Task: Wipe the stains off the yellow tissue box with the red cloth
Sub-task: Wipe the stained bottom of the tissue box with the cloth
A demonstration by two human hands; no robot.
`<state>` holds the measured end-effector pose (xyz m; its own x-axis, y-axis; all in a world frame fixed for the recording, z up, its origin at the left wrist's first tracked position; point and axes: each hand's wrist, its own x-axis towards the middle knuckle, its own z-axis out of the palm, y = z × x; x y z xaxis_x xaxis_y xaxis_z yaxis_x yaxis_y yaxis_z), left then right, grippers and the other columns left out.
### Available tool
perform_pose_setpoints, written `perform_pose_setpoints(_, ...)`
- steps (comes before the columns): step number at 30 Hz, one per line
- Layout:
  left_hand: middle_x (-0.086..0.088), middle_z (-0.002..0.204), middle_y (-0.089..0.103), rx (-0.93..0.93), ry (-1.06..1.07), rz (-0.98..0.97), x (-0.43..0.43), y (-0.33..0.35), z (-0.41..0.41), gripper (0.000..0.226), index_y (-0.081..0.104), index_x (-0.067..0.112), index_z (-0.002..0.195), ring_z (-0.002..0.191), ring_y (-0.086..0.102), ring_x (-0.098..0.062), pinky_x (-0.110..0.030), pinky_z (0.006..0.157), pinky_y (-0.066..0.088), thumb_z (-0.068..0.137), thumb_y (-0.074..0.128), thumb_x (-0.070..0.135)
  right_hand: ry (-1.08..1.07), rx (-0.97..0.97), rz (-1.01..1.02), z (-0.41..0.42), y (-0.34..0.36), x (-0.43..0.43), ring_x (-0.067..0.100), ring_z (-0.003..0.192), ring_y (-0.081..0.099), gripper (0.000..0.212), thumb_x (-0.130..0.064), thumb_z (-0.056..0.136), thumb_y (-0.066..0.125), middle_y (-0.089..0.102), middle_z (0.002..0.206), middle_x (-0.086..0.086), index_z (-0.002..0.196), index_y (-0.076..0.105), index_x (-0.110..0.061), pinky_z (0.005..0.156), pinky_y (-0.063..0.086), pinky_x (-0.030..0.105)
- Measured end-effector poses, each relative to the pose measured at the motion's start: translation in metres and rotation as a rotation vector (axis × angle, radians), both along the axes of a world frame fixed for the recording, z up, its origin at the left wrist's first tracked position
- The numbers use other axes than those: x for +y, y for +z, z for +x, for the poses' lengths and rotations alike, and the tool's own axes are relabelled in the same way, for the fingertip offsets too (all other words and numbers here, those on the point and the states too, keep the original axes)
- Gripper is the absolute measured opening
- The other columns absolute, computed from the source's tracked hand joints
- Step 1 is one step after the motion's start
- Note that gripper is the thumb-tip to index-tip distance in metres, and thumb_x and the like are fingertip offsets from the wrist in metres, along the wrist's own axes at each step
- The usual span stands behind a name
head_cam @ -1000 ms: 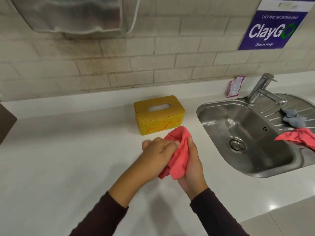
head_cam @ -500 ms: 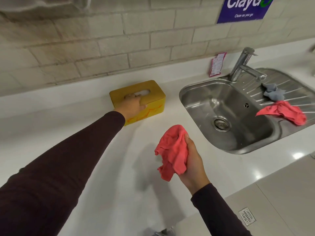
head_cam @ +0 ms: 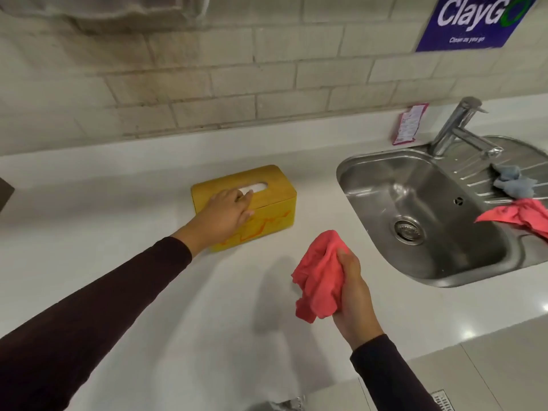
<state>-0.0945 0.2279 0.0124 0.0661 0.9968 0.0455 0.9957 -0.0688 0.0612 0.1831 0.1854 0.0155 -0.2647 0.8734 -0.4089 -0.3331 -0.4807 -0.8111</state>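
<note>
Yellow and streaked with orange-red marks along its front face, the tissue box (head_cam: 274, 189) sits on the white tabletop (head_cam: 142, 292), well back toward the pale brick wall (head_cam: 207, 84) and to the left of the sink (head_cam: 382, 185). Its top has an oval slot with white showing through.

The left hand (head_cam: 228, 212) lies on the lid at the box's near left end. Its fingers are stretched out flat across the top, with the tips reaching the edge of the slot, and the thumb hangs over the front edge onto the stained face. It presses down on the box rather than curling round it. A dark sleeve covers that arm up to the wrist.

The right hand (head_cam: 353, 295) is held above the tabletop, nearer the camera and apart from the box, fingers curled tight round the red cloth (head_cam: 318, 277). The cloth is bunched up, and its loose folds spill out to the left of the palm and hang down. It touches neither the box nor the tabletop, as far as can be told.

A steel tap (head_cam: 456, 126) stands at the back of the sink. On the ribbed draining board lie a crumpled grey cloth (head_cam: 513, 182) and, just in front of it, a second red cloth (head_cam: 522, 216) whose corner overhangs the basin. A small pink packet (head_cam: 409, 123) leans against the upstand behind the sink, and a blue sign (head_cam: 471, 22) reading "ClayGo" is fixed to the wall above.
</note>
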Motion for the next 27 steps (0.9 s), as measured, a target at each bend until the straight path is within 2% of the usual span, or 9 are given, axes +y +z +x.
perform_pose_setpoints(3,-0.012,0.120,0.052,-0.052,0.008,-0.029,-0.037,0.012,-0.006,0.049,0.031,0.020,0.145,0.108,0.048,-0.029,-0.038,0.093,0.039,0.099,0.031,0.038,0.033,-0.019,0.033,-0.008,-0.003,-0.002,0.045,0.098,0.063,0.028,-0.039,0.095,0.045,0.059,0.117,0.024,0.120,0.045,-0.026,0.079,0.052,0.060)
perform_pose_setpoints(5,-0.010,0.122,0.052,-0.113,0.009,-0.062,-0.058,0.022,-0.007,0.048,0.029,0.027,0.145,0.109,0.048,-0.027,-0.035,0.095,0.038,0.099,0.030,0.038,0.072,-0.045,0.081,-0.012,-0.004,-0.005,0.038,0.091,0.067,0.022,-0.038,0.094,0.047,0.062,0.113,0.016,0.116,0.046,-0.032,0.067,0.056,0.049)
perform_pose_setpoints(8,0.000,0.137,0.048,-0.268,0.038,-0.080,-0.091,0.036,-0.011,0.045,0.026,0.041,0.143,0.119,0.045,-0.018,-0.020,0.096,0.030,0.098,0.028,0.043,0.144,-0.199,0.248,-0.020,-0.008,-0.009,0.023,0.090,0.068,0.023,-0.042,0.087,0.050,0.063,0.113,0.002,0.110,0.048,-0.044,0.061,0.056,0.035)
perform_pose_setpoints(12,0.006,0.117,0.055,-0.492,0.129,-0.197,-0.122,0.047,-0.018,0.039,0.029,0.057,0.133,0.106,0.050,-0.008,-0.011,0.082,0.033,0.095,0.025,0.050,0.202,-0.412,0.585,-0.032,-0.010,-0.016,-0.004,0.094,0.060,0.032,-0.037,0.088,0.049,0.054,0.116,-0.025,0.112,0.043,-0.057,0.067,0.050,0.012)
perform_pose_setpoints(14,0.021,0.112,0.054,-0.627,0.158,-0.216,-0.134,0.048,-0.020,0.036,0.033,0.064,0.126,0.102,0.049,0.008,-0.004,0.080,0.034,0.092,0.028,0.054,0.276,-0.603,0.816,-0.037,-0.008,-0.018,-0.010,0.102,0.051,0.042,-0.037,0.087,0.050,0.046,0.119,-0.032,0.123,0.039,-0.054,0.076,0.043,0.004)
perform_pose_setpoints(16,0.043,0.109,0.048,-0.747,0.178,-0.217,-0.142,0.049,-0.020,0.034,0.040,0.067,0.118,0.100,0.044,0.026,0.003,0.077,0.035,0.086,0.032,0.060,0.328,-0.792,1.065,-0.042,-0.009,-0.015,-0.006,0.101,0.047,0.048,-0.030,0.087,0.051,0.045,0.125,-0.018,0.133,0.040,-0.038,0.087,0.040,0.013)
perform_pose_setpoints(18,0.054,0.106,0.043,-0.819,0.199,-0.223,-0.145,0.051,-0.023,0.033,0.044,0.069,0.114,0.096,0.039,0.035,0.008,0.075,0.033,0.083,0.034,0.063,0.333,-0.842,1.157,-0.050,-0.012,-0.014,0.002,0.101,0.044,0.049,-0.025,0.087,0.050,0.045,0.128,-0.003,0.135,0.042,-0.028,0.091,0.042,0.032)
perform_pose_setpoints(22,0.044,0.115,0.046,-0.874,0.250,-0.226,-0.141,0.054,-0.031,0.028,0.048,0.066,0.112,0.095,0.044,0.030,0.005,0.072,0.037,0.087,0.038,0.058,0.320,-0.761,1.090,-0.067,-0.008,-0.009,0.006,0.103,0.045,0.045,-0.027,0.091,0.047,0.044,0.127,0.001,0.136,0.044,-0.023,0.092,0.046,0.039)
perform_pose_setpoints(27,0.040,0.113,0.050,-0.902,0.284,-0.226,-0.140,0.050,-0.032,0.027,0.049,0.063,0.114,0.092,0.050,0.025,0.003,0.069,0.039,0.092,0.042,0.050,0.321,-0.769,1.205,-0.086,0.003,0.000,0.018,0.107,0.050,0.042,-0.016,0.090,0.047,0.044,0.135,0.006,0.131,0.051,-0.024,0.092,0.044,0.051)
